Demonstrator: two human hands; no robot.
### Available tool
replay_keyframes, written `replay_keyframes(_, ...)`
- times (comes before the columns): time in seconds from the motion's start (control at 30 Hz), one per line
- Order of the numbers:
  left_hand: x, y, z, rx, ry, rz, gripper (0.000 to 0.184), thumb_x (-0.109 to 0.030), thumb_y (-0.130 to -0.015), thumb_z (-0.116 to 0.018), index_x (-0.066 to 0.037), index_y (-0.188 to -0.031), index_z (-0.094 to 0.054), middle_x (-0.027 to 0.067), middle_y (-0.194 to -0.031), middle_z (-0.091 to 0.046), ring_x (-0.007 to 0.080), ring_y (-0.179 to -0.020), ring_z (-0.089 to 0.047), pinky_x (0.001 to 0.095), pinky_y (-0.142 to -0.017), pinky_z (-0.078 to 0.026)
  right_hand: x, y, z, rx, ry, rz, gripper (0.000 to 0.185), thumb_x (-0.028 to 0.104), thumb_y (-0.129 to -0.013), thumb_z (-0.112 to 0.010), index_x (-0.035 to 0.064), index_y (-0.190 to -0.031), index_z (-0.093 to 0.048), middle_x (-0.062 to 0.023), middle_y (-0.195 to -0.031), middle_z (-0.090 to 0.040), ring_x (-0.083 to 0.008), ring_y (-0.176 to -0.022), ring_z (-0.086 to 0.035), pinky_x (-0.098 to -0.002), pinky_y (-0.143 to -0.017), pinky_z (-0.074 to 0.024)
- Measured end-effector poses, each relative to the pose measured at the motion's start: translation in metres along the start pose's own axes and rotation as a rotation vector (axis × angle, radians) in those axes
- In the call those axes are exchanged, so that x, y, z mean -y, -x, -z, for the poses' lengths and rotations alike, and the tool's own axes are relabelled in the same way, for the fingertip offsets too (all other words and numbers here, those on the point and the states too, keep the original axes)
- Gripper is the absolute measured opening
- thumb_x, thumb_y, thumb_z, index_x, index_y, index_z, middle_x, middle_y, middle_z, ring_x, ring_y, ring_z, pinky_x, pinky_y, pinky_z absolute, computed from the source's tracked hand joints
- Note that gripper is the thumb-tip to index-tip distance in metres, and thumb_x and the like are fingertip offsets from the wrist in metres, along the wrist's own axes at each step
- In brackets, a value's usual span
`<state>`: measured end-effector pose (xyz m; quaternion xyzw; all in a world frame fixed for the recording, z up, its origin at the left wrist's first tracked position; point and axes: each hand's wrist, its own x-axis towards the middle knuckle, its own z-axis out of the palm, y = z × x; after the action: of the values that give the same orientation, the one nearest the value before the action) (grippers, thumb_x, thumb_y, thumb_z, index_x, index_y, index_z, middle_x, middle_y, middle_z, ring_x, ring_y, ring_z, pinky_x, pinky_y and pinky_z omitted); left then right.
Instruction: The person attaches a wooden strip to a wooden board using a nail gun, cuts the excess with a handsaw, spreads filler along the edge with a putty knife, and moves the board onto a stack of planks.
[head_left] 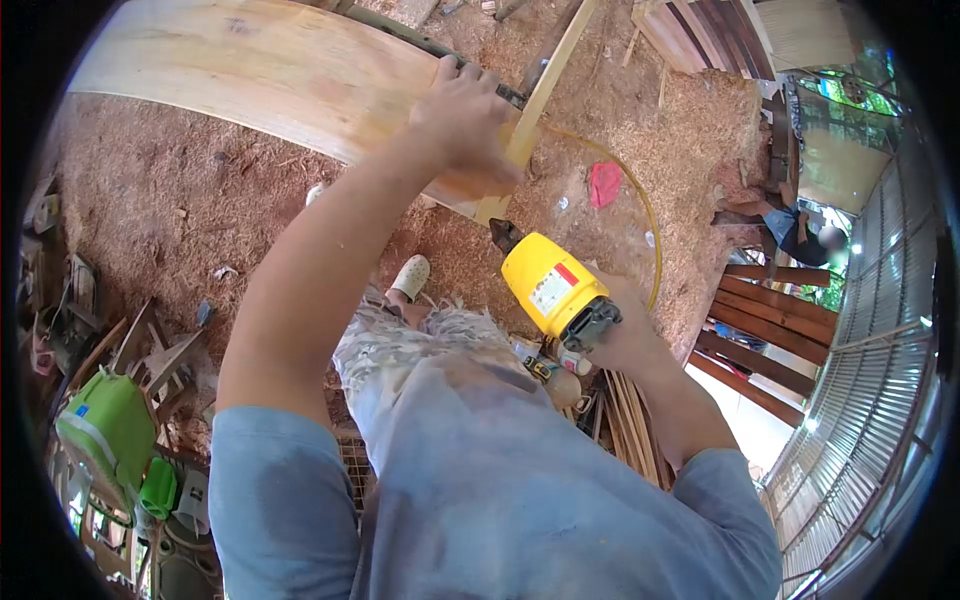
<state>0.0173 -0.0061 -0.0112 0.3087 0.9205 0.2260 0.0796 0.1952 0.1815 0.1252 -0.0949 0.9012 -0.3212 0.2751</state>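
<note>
My right hand is wrapped around the handle of a yellow nail gun. The dark nose of the tool points at the lower end of a narrow wooden strip, which lies across the end of a wide pale wooden board. Whether the nose touches the wood I cannot tell. My left hand grips the board near that end, its fingers curled over the far edge and its thumb side blurred. Part of the nail gun's grip is hidden behind my right hand.
A yellow hose curves over the sawdust-covered ground past a red cloth. Cans and thin wood strips are near my right side. A green container stands at left. Another person is at far right.
</note>
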Motion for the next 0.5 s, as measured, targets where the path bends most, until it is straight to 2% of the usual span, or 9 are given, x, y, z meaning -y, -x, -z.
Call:
replay_keyframes(0.07,0.001,0.002,-0.003,-0.07,0.016,-0.018,0.065,-0.061,-0.056,-0.077,-0.007,-0.093,-0.076,0.0198,-0.12,-0.057,0.0338,-0.122,-0.048,0.047,-0.112,-0.027,0.01,-0.005,-0.002,-0.035,0.034,-0.084,0.04,0.014,-0.072,-0.076,0.0053,-0.11,-0.067,-0.0131,-0.096,-0.071,-0.03,-0.09,-0.07,-0.0348,-0.077,-0.0543)
replay_keyframes(0.1,-0.001,0.004,-0.002,-0.065,0.028,-0.015,0.065,-0.061,-0.056,-0.077,-0.007,-0.093,-0.076,0.0198,-0.12,-0.057,0.0338,-0.122,-0.048,0.047,-0.112,-0.027,0.01,-0.005,-0.002,-0.026,0.036,-0.093,0.04,0.014,-0.072,-0.076,0.0053,-0.11,-0.067,-0.0131,-0.096,-0.071,-0.03,-0.09,-0.07,-0.0348,-0.077,-0.0543)
replay_keyframes(0.17,-0.002,0.003,0.003,-0.051,-0.083,-0.033,0.072,-0.068,-0.057,-0.074,-0.01,-0.1,-0.076,0.0143,-0.114,-0.061,0.029,-0.117,-0.053,0.0448,-0.106,-0.029,0.007,-0.006,-0.003,-0.008,-0.055,-0.127,0.043,0.014,-0.072,-0.078,0.0044,-0.112,-0.066,-0.0126,-0.096,-0.071,-0.029,-0.089,-0.071,-0.0352,-0.078,-0.0543)
replay_keyframes(0.3,-0.004,0.005,0.006,-0.039,-0.05,-0.042,0.071,-0.067,-0.058,-0.074,-0.01,-0.1,-0.076,0.0148,-0.114,-0.061,0.0296,-0.117,-0.053,0.0456,-0.106,-0.029,-0.002,-0.007,-0.004,-0.014,-0.063,-0.051,0.044,0.013,-0.072,-0.079,0.003,-0.113,-0.066,-0.0116,-0.096,-0.072,-0.0248,-0.089,-0.072,-0.034,-0.079,-0.054)
replay_keyframes(0.37,-0.003,0.004,0.005,-0.048,-0.057,-0.052,0.07,-0.067,-0.058,-0.074,-0.01,-0.101,-0.076,0.0148,-0.115,-0.061,0.0304,-0.117,-0.053,0.0466,-0.106,-0.029,-0.005,-0.01,-0.001,0.007,-0.069,-0.08,0.062,0.013,-0.073,-0.079,0.0045,-0.13,-0.058,-0.0192,-0.105,-0.071,-0.0321,-0.099,-0.07,-0.0365,-0.084,-0.0545)
replay_keyframes(0.5,-0.003,0.003,0.005,-0.037,-0.082,-0.046,0.072,-0.067,-0.059,-0.073,-0.009,-0.101,-0.076,0.015,-0.115,-0.061,0.0307,-0.117,-0.053,0.0474,-0.106,-0.029,-0.009,-0.013,0.003,0.064,-0.03,-0.082,0.061,0.012,-0.074,-0.077,0.0049,-0.131,-0.057,-0.0204,-0.105,-0.07,-0.0332,-0.099,-0.07,-0.0369,-0.084,-0.0543)
